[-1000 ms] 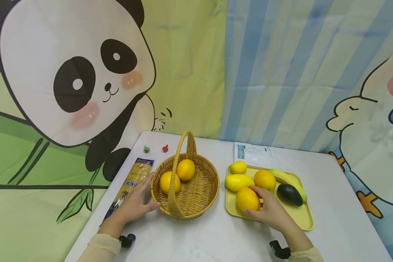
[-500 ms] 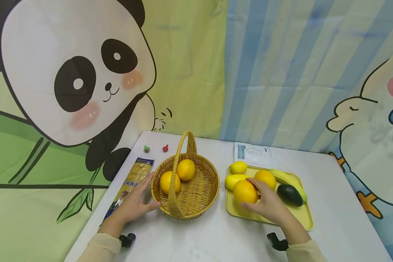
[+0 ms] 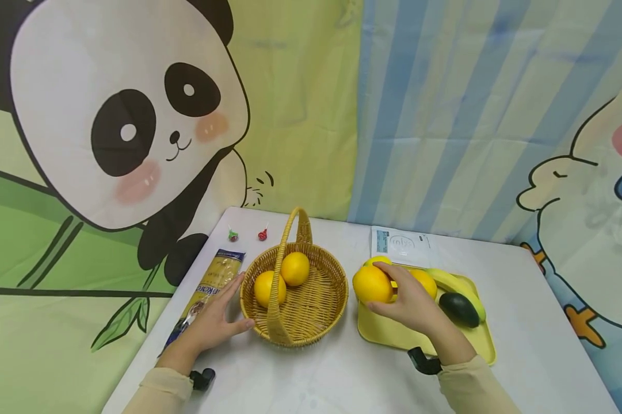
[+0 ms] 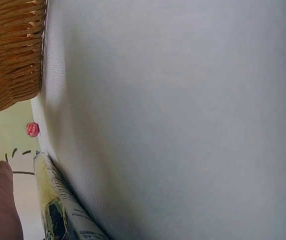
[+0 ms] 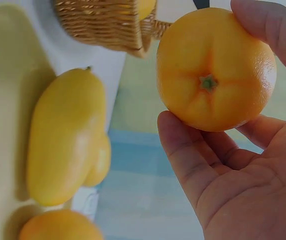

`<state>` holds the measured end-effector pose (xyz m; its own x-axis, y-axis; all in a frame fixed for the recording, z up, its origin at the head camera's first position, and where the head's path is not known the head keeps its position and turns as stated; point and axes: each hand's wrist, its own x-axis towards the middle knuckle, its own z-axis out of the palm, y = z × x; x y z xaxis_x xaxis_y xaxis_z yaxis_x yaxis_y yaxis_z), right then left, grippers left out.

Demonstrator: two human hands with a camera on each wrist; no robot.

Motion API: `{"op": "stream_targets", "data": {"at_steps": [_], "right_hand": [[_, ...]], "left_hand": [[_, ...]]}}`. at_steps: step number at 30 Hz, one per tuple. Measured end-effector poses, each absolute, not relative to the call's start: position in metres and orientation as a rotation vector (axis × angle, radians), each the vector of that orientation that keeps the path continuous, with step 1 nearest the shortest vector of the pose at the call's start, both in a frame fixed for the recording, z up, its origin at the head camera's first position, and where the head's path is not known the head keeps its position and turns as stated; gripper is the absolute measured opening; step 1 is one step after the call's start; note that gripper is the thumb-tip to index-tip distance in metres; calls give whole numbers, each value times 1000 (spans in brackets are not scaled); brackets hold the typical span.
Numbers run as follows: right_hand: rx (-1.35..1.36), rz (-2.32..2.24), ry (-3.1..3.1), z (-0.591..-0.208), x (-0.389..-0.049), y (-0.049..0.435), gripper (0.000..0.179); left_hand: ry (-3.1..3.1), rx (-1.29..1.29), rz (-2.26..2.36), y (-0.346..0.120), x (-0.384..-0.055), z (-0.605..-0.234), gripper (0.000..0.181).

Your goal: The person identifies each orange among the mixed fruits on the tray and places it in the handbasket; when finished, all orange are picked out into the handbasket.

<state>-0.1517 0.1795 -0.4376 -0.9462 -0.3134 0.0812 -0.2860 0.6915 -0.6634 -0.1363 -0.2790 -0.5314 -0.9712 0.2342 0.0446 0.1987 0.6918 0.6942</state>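
Note:
My right hand (image 3: pixel 411 302) grips an orange (image 3: pixel 371 286) between thumb and fingers, raised over the left side of a yellow tray (image 3: pixel 388 332). In the right wrist view the orange's green stem end (image 5: pixel 208 82) faces the camera. My left hand (image 3: pixel 214 322) rests beside the wicker basket (image 3: pixel 311 313), fingers extended along its left rim. Two oranges (image 3: pixel 295 268) lie in the basket's left part, partly behind the handle. On the tray are another orange (image 3: pixel 426 280), a banana (image 3: pixel 447 280), a dark green avocado-like fruit (image 3: pixel 460 309), a small yellow fruit (image 3: pixel 379 260) and a mango (image 5: pixel 65 140).
A pasta packet (image 3: pixel 212 282) lies left of the basket, partly under my left forearm. Two lollipops, one green (image 3: pixel 232 236) and one red (image 3: pixel 262 234), are behind it. A white packet (image 3: pixel 401 245) lies behind the tray. Printed curtains (image 3: pixel 300 115) stand behind the table.
My right hand has lifted the orange from the tray's front and carried it left and up, over the mango. The left hand and the basket have stayed in place.

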Motion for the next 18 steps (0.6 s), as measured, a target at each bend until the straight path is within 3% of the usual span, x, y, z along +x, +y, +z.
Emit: {"op": "stream_targets", "data": {"at_steps": [18], "right_hand": [[-692, -1084, 2815, -399, -171, 136, 87]], "left_hand": [[2840, 376, 1172, -279, -137, -531, 114]]}}
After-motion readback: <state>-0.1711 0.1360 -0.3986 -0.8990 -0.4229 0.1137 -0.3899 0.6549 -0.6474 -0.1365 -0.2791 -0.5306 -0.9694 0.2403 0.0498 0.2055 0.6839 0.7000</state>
